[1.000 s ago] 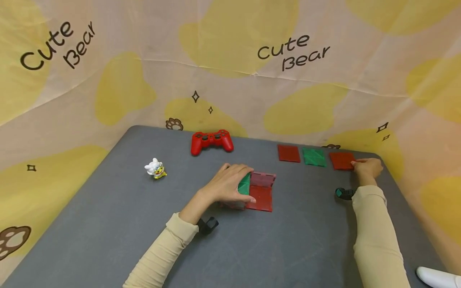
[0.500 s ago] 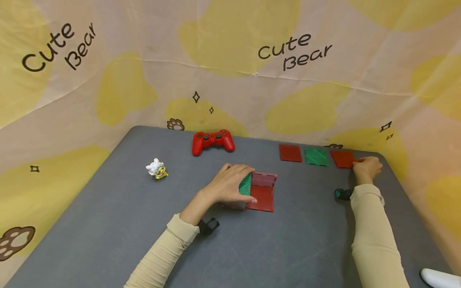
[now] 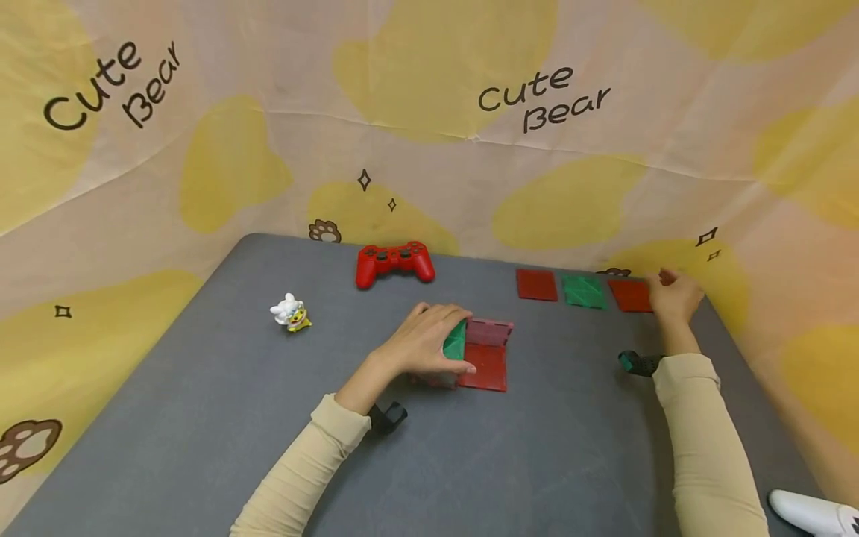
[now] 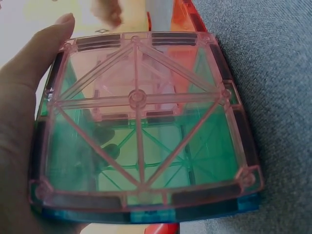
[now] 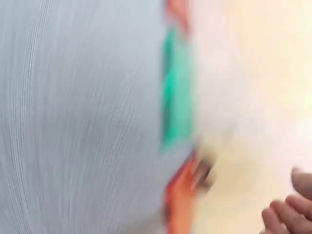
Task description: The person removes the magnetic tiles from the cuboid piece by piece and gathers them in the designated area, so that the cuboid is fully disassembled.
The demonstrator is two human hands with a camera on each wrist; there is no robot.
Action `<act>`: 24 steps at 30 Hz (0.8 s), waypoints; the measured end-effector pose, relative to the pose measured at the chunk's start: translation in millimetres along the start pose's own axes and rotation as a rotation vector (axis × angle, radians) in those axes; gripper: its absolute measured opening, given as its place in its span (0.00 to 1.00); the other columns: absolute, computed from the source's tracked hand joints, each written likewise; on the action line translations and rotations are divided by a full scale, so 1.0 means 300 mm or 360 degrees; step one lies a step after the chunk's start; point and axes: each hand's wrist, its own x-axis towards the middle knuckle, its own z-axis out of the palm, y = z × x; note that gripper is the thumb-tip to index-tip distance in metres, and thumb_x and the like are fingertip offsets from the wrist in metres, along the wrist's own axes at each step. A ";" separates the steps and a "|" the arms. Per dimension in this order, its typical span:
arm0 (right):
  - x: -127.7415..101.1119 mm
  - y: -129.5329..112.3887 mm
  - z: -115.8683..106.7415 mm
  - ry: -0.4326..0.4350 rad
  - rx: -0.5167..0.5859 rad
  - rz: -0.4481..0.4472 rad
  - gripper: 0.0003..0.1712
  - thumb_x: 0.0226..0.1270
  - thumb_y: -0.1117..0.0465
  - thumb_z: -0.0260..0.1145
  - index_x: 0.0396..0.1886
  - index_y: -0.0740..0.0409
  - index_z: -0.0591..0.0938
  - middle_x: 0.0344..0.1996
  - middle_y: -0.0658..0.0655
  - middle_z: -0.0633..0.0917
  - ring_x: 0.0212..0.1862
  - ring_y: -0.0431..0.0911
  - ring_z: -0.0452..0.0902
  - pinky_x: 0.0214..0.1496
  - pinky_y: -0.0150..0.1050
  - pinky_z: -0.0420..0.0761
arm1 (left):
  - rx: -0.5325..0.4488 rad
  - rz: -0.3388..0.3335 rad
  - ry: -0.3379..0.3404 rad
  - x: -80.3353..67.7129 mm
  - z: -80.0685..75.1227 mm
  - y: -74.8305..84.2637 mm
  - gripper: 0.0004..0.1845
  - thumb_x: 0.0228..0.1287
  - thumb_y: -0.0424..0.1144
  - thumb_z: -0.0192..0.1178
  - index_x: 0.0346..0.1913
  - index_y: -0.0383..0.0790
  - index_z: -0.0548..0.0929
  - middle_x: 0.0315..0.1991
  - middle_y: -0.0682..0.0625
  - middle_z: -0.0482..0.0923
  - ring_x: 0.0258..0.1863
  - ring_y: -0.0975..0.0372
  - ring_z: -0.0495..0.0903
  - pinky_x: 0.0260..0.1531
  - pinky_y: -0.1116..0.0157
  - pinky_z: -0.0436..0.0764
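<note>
My left hand grips a box built of see-through magnetic tiles, its fingers over the far side and thumb toward the near side. The left wrist view shows a pink tile facing the camera, green walls behind it and a blue edge. Joined at its right are a flat red tile and an upright pink tile. My right hand is raised beside a red tile at the back right. In the right wrist view its thumb and loosely bent fingers stand apart, with nothing seen between them.
A green tile and another red tile lie in the same row along the table's back edge. A red game controller is at the back, a small white and yellow figurine to the left. A white object shows at lower right.
My right hand has come off the red tile at the row's right end, lifting and shifting slightly left. My left hand stays on the tile box.
</note>
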 end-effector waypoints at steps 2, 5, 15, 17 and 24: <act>-0.047 -0.049 0.012 -0.0081 0.0120 -0.0132 0.30 0.66 0.46 0.54 0.61 0.60 0.72 0.55 0.60 0.78 0.60 0.53 0.68 0.64 0.41 0.64 | 0.0001 -0.0011 0.0001 0.000 0.002 -0.003 0.46 0.44 0.70 0.59 0.63 0.45 0.68 0.61 0.50 0.69 0.60 0.59 0.68 0.55 0.53 0.64; -0.136 -0.103 0.052 -0.0284 0.0371 -0.0320 0.31 0.63 0.45 0.59 0.59 0.61 0.74 0.43 0.41 0.84 0.48 0.35 0.76 0.50 0.27 0.74 | 0.0014 -0.0025 -0.0004 0.001 0.003 -0.006 0.46 0.44 0.70 0.59 0.64 0.45 0.67 0.60 0.50 0.70 0.60 0.59 0.68 0.55 0.54 0.64; -0.375 -0.138 0.180 -0.1395 0.0919 -0.0760 0.30 0.60 0.65 0.63 0.61 0.71 0.68 0.54 0.52 0.80 0.54 0.38 0.77 0.49 0.27 0.76 | -0.0001 -0.0031 -0.0010 0.007 -0.002 -0.007 0.47 0.43 0.70 0.59 0.63 0.44 0.68 0.60 0.50 0.70 0.59 0.59 0.69 0.56 0.53 0.63; -0.400 -0.140 0.199 -0.1471 0.0870 -0.0779 0.30 0.59 0.65 0.65 0.61 0.71 0.69 0.56 0.59 0.78 0.55 0.40 0.77 0.49 0.28 0.77 | 0.0000 -0.0033 -0.0009 0.008 -0.004 -0.006 0.47 0.43 0.70 0.59 0.63 0.44 0.68 0.60 0.50 0.70 0.59 0.59 0.69 0.56 0.54 0.63; -0.441 -0.133 0.256 -0.1417 0.0749 -0.0623 0.27 0.57 0.64 0.66 0.57 0.69 0.74 0.54 0.70 0.76 0.46 0.36 0.81 0.45 0.29 0.79 | -0.0017 -0.0021 -0.0020 0.004 -0.006 0.002 0.47 0.44 0.70 0.58 0.63 0.44 0.67 0.60 0.49 0.70 0.59 0.58 0.69 0.56 0.53 0.63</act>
